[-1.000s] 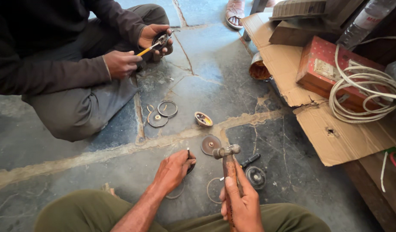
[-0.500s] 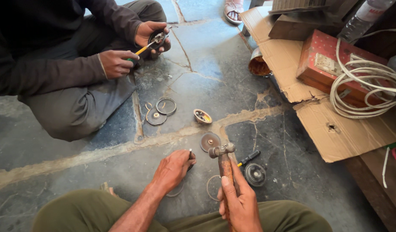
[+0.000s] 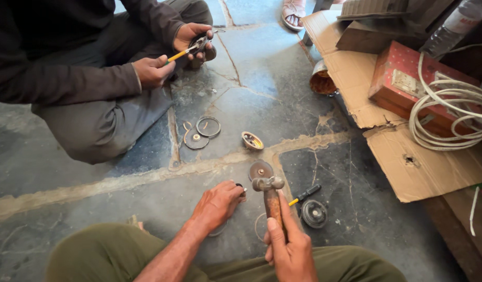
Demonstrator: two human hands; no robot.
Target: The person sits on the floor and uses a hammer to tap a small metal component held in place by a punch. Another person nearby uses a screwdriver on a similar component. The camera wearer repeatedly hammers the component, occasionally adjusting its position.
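Cracked stone floor (image 3: pixel 120 183), parts laid out. Right hand (image 3: pixel 289 249) clamped on one hammer (image 3: pixel 270 198), head above rusty disc (image 3: pixel 260 169); left hand (image 3: pixel 217 203) pinching small pin (image 3: pixel 241 187) beside it. Striking step, apparently; needs steady aim. Nearby: one screwdriver (image 3: pixel 305 194), one round housing (image 3: pixel 314 213), two rings (image 3: pixel 201 133).

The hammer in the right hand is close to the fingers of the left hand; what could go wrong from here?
1. The left hand pinches a small part on the floor right beside the hammer head; a blow slightly off could hit its fingers.
2. The right hand grips low on the worn wooden handle, so aim may wander.
3. The loose round disc and screwdriver lie close by and could be struck or knocked away.
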